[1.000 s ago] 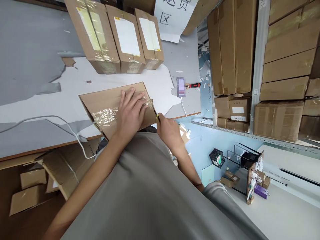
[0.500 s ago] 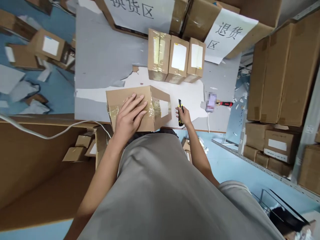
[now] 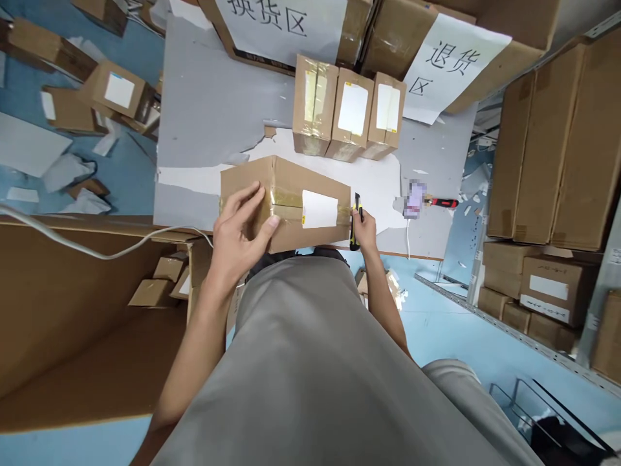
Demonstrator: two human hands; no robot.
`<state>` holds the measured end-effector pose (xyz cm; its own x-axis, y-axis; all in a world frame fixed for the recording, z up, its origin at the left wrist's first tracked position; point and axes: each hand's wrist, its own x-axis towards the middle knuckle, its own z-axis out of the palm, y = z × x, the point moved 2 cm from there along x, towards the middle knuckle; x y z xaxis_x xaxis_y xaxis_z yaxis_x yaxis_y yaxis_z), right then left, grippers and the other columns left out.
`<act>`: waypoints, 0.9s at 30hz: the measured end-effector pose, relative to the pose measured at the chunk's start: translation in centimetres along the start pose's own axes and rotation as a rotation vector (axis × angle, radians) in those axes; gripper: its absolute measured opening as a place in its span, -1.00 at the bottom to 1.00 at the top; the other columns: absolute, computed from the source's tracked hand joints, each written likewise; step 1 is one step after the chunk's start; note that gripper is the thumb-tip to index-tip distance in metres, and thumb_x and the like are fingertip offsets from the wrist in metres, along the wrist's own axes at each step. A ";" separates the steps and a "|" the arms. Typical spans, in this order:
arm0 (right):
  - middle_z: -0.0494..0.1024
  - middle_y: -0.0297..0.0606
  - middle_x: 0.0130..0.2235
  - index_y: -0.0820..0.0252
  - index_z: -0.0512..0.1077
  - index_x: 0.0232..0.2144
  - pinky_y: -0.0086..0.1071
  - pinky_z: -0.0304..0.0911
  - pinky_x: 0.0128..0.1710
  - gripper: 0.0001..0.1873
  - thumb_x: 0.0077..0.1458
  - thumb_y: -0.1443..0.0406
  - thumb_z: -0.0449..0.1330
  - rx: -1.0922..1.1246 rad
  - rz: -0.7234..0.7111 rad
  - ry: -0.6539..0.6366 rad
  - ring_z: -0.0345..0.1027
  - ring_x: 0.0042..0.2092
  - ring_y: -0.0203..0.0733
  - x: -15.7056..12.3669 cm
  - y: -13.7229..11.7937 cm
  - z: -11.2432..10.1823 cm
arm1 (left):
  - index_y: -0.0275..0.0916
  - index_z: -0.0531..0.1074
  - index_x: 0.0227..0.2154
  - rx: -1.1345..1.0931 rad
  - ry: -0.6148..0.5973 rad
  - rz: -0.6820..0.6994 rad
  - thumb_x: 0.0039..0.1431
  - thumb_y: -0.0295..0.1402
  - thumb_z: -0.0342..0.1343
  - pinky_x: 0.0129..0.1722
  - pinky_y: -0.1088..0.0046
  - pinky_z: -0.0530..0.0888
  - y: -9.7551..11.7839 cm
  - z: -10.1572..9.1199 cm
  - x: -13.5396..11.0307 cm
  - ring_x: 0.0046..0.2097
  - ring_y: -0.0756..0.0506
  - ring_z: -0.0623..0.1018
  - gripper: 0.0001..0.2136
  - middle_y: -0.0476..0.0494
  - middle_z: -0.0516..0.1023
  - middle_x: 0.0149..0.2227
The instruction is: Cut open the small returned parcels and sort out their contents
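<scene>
A taped cardboard box [image 3: 286,184] lies near the table's front edge. Its face with a white label [image 3: 320,209] and clear tape is turned up towards me. My left hand [image 3: 242,226] grips the box's left end, thumb on the taped face and fingers over the adjoining side. In my right hand [image 3: 365,230] is a black and yellow utility knife [image 3: 356,223], gripped upright beside the box's right end. Whether the knife touches the box I cannot tell.
Three taped boxes [image 3: 347,113] stand at the table's back, before larger cartons with paper signs [image 3: 449,61]. A blurred device with a cable [image 3: 414,199] and a red-handled tool [image 3: 444,202] lie right. Shelved cartons [image 3: 557,142] stand right; a big open carton [image 3: 87,336] is left.
The box has tipped under my left hand, so the labelled side now faces up. My left hand has shifted to its left end. My right hand still holds the knife, now closer to the box.
</scene>
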<state>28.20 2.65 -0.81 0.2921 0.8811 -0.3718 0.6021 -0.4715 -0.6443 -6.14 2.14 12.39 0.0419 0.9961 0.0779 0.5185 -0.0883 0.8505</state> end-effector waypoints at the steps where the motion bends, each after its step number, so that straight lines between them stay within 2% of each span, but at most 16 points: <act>1: 0.73 -0.15 -0.24 0.09 0.64 -0.08 -0.20 0.55 -0.06 -0.47 0.64 -0.07 0.01 -0.054 0.032 0.032 0.65 -0.12 0.06 -0.7 0.2 -1.7 | 0.12 0.59 0.48 -0.036 -0.022 -0.015 0.52 0.12 0.34 0.60 -0.29 0.45 -0.3 0.5 0.3 0.55 -0.42 0.53 -0.42 -0.19 0.56 0.51; 5: 0.78 -0.03 -0.13 0.12 0.63 -0.05 -0.17 0.46 0.01 -0.55 0.64 0.03 0.03 -0.250 0.137 0.165 0.64 -0.06 0.13 -3.3 0.5 -7.9 | 0.04 0.63 0.44 -0.234 -0.132 -0.114 0.46 0.26 0.33 0.60 -0.30 0.45 -3.5 4.2 1.2 0.57 -0.46 0.50 -0.34 -0.24 0.57 0.51; 7: 0.78 0.01 -0.07 0.13 0.64 0.01 -0.15 0.44 0.05 -0.57 0.65 0.07 0.03 -0.328 0.177 0.215 0.64 -0.03 0.17 -3.8 0.0 -9.5 | -0.05 0.66 0.41 -0.328 -0.194 -0.177 0.42 0.33 0.32 0.61 -0.29 0.43 -5.6 6.5 1.2 0.57 -0.47 0.49 -0.27 -0.29 0.58 0.51; 9: 0.78 0.02 -0.04 0.14 0.65 0.08 -0.13 0.44 0.09 -0.58 0.66 0.10 0.03 -0.372 0.216 0.222 0.65 0.00 0.19 -3.9 -0.6 -9.9 | -0.12 0.67 0.38 -0.407 -0.245 -0.242 0.34 0.38 0.36 0.61 -0.28 0.43 -7.7 8.6 0.9 0.57 -0.50 0.50 -0.20 -0.35 0.56 0.53; 11: 0.78 0.04 -0.02 0.16 0.65 0.16 -0.10 0.45 0.13 -0.57 0.67 0.13 0.03 -0.416 0.246 0.184 0.66 0.04 0.21 -3.8 -1.3 -9.7 | -0.15 0.68 0.36 -0.459 -0.276 -0.298 0.25 0.40 0.41 0.59 -0.28 0.45 -9.4 10.2 0.6 0.56 -0.52 0.51 -0.15 -0.38 0.55 0.53; 14: 0.79 0.11 0.07 0.18 0.60 0.34 -0.06 0.46 0.17 -0.53 0.69 0.16 0.02 -0.513 0.260 0.122 0.68 0.09 0.26 -4.1 -2.7 -9.4 | -0.14 0.62 0.38 -0.476 -0.282 -0.339 0.20 0.35 0.47 0.53 -0.28 0.54 -11.0 11.3 0.3 0.54 -0.51 0.54 -0.13 -0.39 0.54 0.53; 16: 0.76 0.12 0.22 0.14 0.53 0.46 -0.05 0.47 0.19 -0.48 0.69 0.18 0.01 -0.561 0.219 0.131 0.69 0.14 0.26 -4.7 -3.9 -9.5 | -0.11 0.56 0.43 -0.472 -0.275 -0.331 0.21 0.25 0.49 0.43 -0.24 0.64 -11.4 11.5 0.3 0.50 -0.49 0.58 -0.15 -0.38 0.55 0.52; 18: 0.69 0.09 0.36 0.08 0.50 0.52 -0.08 0.48 0.20 -0.46 0.70 0.19 -0.01 -0.579 0.119 0.119 0.67 0.21 0.22 -5.5 -5.7 -9.2 | -0.10 0.57 0.39 -0.466 -0.286 -0.291 0.25 0.15 0.49 0.33 -0.16 0.73 -11.3 11.4 0.4 0.47 -0.47 0.60 -0.25 -0.36 0.56 0.49; 21: 0.70 -0.03 0.38 0.04 0.54 0.50 -0.19 0.47 0.21 -0.47 0.72 0.18 -0.01 -0.595 -0.111 -0.070 0.64 0.29 0.14 -6.4 -8.9 -7.2 | -0.11 0.66 0.26 -0.446 -0.307 -0.231 0.31 0.10 0.44 0.26 -0.06 0.78 -11.0 11.2 0.4 0.48 -0.45 0.57 -0.42 -0.36 0.54 0.47; 23: 0.74 -0.11 0.32 -0.03 0.54 0.51 -0.25 0.45 0.17 -0.49 0.75 0.15 0.00 -0.661 -0.242 -0.229 0.64 0.27 0.10 -6.7 -11.1 -5.3 | -0.11 0.69 0.23 -0.445 -0.303 -0.228 0.31 0.11 0.43 0.25 -0.03 0.79 -11.0 11.2 0.4 0.50 -0.45 0.54 -0.43 -0.36 0.55 0.45; 27: 0.75 -0.12 0.25 -0.11 0.49 0.54 -0.28 0.40 0.01 -0.49 0.77 0.11 -0.02 -0.905 -0.376 -0.431 0.68 0.17 0.11 -6.6 -14.7 -2.1 | -0.11 0.73 0.18 -0.439 -0.270 -0.211 0.31 0.11 0.41 0.47 -0.10 0.63 -11.2 11.6 0.7 0.49 -0.42 0.55 -0.46 -0.34 0.62 0.40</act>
<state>18.99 3.86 12.55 -0.2078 0.7938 -0.5716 0.9777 0.1860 -0.0971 -2.01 3.88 -3.12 0.2225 0.9532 -0.2045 0.1375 0.1770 0.9746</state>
